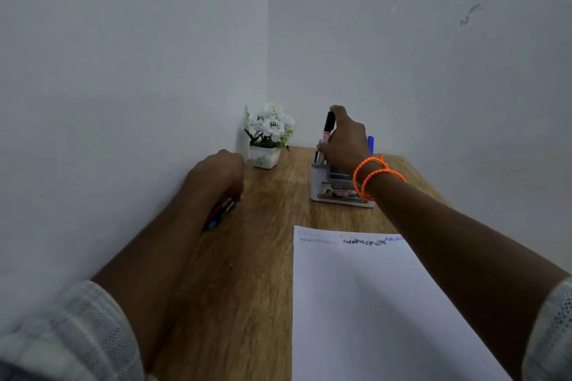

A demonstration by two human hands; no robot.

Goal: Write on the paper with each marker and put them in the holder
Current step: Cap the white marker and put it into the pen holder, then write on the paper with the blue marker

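a small white pot (264, 157) of white flowers (271, 123) stands at the far left corner of a wooden table (247, 257), close to where two pale walls (123, 56) meet. the right wall bears a dark smudge (470, 14).

The table (263, 226) across the lower middle of the frame shows a wood-grain top, brown and streaked, with a soft satin sheen near its far end. On it at lower right lies the paper (371, 303), smooth, matt white, with thin ink squiggles along its top edge. The holder (335, 187), right of centre, looks like pale grey plastic with a printed label on its front. The black marker (328, 130) above it has a glossy plastic cap. The small flower pot (264, 158) at centre looks glazed and white. Walls are matt, painted, slightly scuffed at upper right.
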